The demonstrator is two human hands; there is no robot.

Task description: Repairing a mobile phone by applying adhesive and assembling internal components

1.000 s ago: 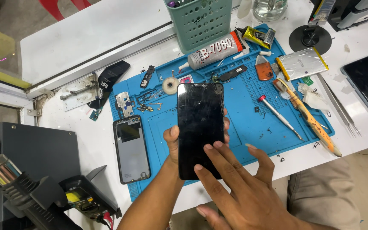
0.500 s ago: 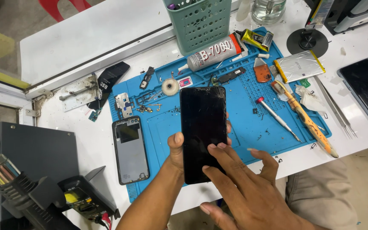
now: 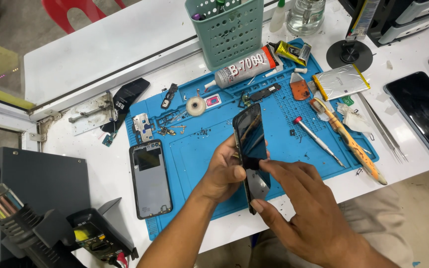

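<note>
One black glass-fronted phone screen (image 3: pixel 250 141) is held tilted on edge above the blue silicone work mat (image 3: pixel 199 164), near its front edge. Left hand (image 3: pixel 224 171) grips it from behind, fingers curled; right hand (image 3: pixel 299 208) has fingers spread, thumb and forefinger pinching the lower end. One grey phone back frame (image 3: pixel 150 178) lies at mat's left edge. One grey glue tube w/ red cap (image 3: pixel 247 67) lies by the green perforated basket (image 3: pixel 224 30) — all on a white bench (image 3: pixel 100 44).
</note>
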